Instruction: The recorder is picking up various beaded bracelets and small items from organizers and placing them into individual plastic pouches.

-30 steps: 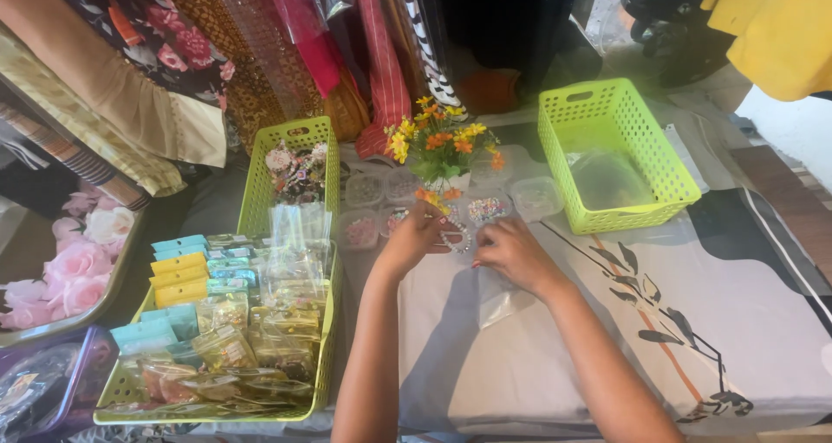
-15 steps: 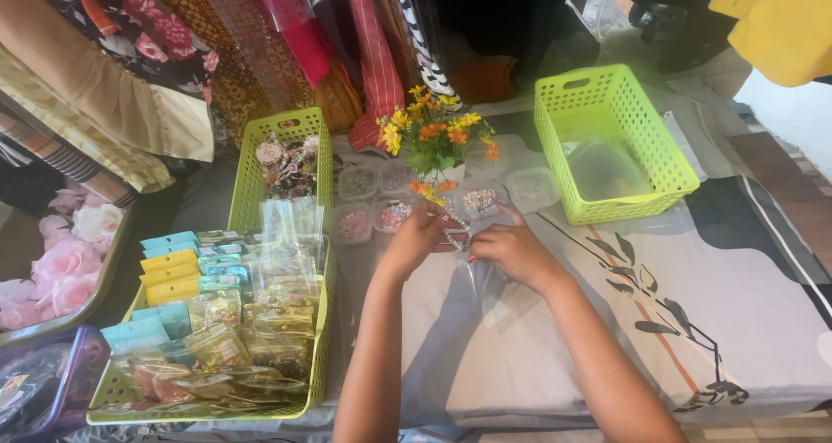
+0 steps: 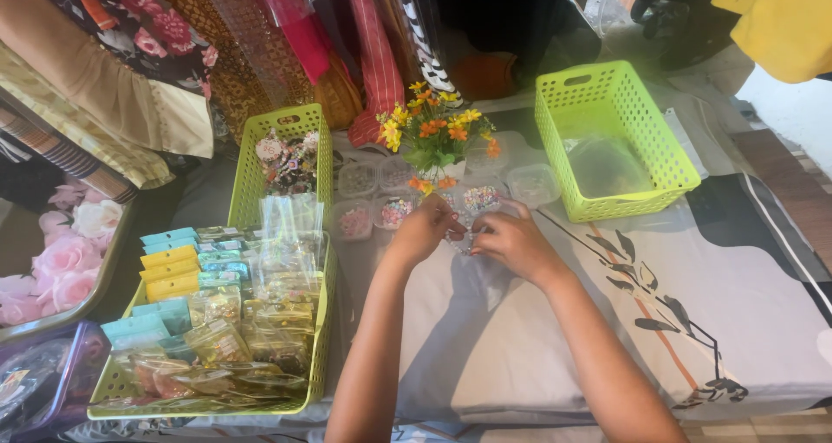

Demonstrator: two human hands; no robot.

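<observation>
My left hand [image 3: 426, 228] and my right hand [image 3: 514, 242] meet over the grey patterned cloth [image 3: 659, 322], both pinching a small clear plastic packet of beads [image 3: 465, 232] between their fingertips. Just beyond them stand small clear tubs of coloured beads [image 3: 394, 211] and a pot of yellow and orange artificial flowers [image 3: 436, 138]. What is inside the packet is too small to make out.
A long lime basket [image 3: 319, 261] at the left holds several clear bags and coloured cards. A second lime basket [image 3: 641, 192] at the back right holds clear plastic. Hanging fabrics [image 3: 260, 35] line the back. Pink fabric flowers [image 3: 61, 252] lie at far left.
Both hands have stayed together at the packet, with the fingers shifting slightly. The view has tilted a little.
</observation>
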